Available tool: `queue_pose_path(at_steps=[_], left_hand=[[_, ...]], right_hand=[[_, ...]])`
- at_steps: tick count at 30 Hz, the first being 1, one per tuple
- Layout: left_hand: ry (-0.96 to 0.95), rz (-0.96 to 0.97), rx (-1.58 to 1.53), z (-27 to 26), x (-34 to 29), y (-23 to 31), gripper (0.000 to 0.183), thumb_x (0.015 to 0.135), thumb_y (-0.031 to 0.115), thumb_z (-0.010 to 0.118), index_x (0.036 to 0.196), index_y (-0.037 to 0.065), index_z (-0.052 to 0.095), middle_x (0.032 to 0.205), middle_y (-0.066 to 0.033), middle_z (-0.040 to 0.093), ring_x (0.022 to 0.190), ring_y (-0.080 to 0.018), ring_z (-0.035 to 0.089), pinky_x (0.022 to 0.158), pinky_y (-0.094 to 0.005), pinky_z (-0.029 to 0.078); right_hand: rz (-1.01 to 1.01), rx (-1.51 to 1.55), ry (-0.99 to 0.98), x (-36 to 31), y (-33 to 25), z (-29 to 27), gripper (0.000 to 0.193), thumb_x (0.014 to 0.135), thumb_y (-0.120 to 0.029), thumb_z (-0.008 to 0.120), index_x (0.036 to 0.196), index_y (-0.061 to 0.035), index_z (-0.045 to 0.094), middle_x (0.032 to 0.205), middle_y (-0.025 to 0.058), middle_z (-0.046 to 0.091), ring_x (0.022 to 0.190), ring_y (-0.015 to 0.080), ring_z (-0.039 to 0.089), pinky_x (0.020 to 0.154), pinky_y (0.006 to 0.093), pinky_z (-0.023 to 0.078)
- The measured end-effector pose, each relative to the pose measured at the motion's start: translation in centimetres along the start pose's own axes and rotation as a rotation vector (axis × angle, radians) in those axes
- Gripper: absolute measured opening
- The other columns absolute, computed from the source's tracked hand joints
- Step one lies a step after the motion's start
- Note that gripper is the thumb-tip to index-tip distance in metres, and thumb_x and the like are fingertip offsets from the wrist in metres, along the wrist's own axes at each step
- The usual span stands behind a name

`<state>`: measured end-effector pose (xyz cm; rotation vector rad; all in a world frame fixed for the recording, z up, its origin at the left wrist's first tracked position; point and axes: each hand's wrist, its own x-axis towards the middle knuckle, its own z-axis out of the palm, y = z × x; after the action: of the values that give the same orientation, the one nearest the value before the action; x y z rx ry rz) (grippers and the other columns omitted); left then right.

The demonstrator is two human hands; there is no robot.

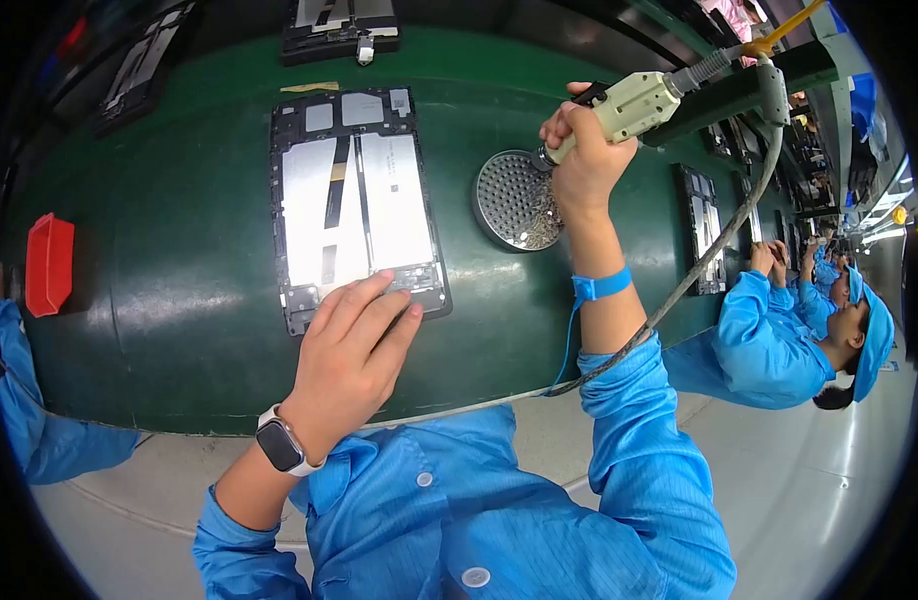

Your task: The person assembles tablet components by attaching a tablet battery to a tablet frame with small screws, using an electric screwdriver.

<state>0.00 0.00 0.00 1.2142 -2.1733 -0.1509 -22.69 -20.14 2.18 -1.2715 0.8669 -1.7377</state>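
The open tablet housing [394, 190] lies flat on the green bench [179, 220], its near edge set back from the bench edge at 6 o'clock. The left hand [351, 350] rests on the housing's 6 o'clock end, fingers extended and slightly apart. At 3 o'clock, past a narrow green strip, sits the round perforated dish [504, 188]; screws [542, 228] gather toward its 4 o'clock side. The right hand [594, 165], at 2 o'clock, is clamped around the powered screwdriver [634, 108], its nose at the dish's 1 o'clock rim; contact cannot be determined. A wider green stretch extends at 9 o'clock to the red bin [41, 265].
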Motion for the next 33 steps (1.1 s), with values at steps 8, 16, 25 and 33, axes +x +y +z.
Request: queue_pose_path(at_steps=[8, 16, 25, 33], left_hand=[[0.007, 0.016, -0.009, 0.0, 0.1, -0.2, 0.023, 0.077, 0.000, 0.067, 0.100, -0.001, 0.071, 0.109, -0.0104, 0.065, 0.117, -0.0298, 0.059, 0.095, -0.0433, 0.049], [0.053, -0.006, 0.071, -1.0, 0.1, -0.3, 0.027, 0.076, 0.008, 0.073, 0.102, -0.001, 0.070, 0.110, -0.0113, 0.064, 0.118, -0.0310, 0.058, 0.092, -0.0447, 0.051], [0.154, -0.095, 0.012, -0.2, 1.1, -3.9, 0.042, 0.068, 0.025, 0.084, 0.100, 0.001, 0.070, 0.111, -0.0103, 0.067, 0.113, -0.0325, 0.061, 0.088, -0.0420, 0.053], [0.160, -0.122, -0.002, -0.2, 1.1, -3.6, 0.042, 0.069, 0.021, 0.084, 0.103, 0.002, 0.070, 0.114, -0.0110, 0.066, 0.117, -0.0332, 0.060, 0.093, -0.0443, 0.050]], right_hand=[[-0.020, -0.030, -0.002, 0.1, 0.3, -0.1, 0.018, 0.081, 0.000, 0.060, 0.098, 0.0068, 0.060, 0.062, 0.0058, 0.055, 0.050, 0.0132, 0.053, 0.050, 0.0283, 0.046], [-0.035, -0.032, 0.017, -0.3, -0.4, 0.6, 0.019, 0.081, 0.003, 0.060, 0.100, 0.0063, 0.062, 0.063, 0.0056, 0.055, 0.050, 0.0132, 0.052, 0.050, 0.0285, 0.044], [0.147, 0.305, -0.329, -8.4, -4.8, 6.5, 0.032, 0.085, 0.002, 0.057, 0.116, 0.0096, 0.055, 0.072, 0.0079, 0.057, 0.053, 0.0139, 0.052, 0.052, 0.0296, 0.046], [0.213, 0.105, -0.430, -10.7, -4.3, 8.0, 0.036, 0.085, -0.003, 0.052, 0.120, 0.0044, 0.052, 0.063, 0.0024, 0.047, 0.053, 0.0132, 0.047, 0.057, 0.0333, 0.045]])
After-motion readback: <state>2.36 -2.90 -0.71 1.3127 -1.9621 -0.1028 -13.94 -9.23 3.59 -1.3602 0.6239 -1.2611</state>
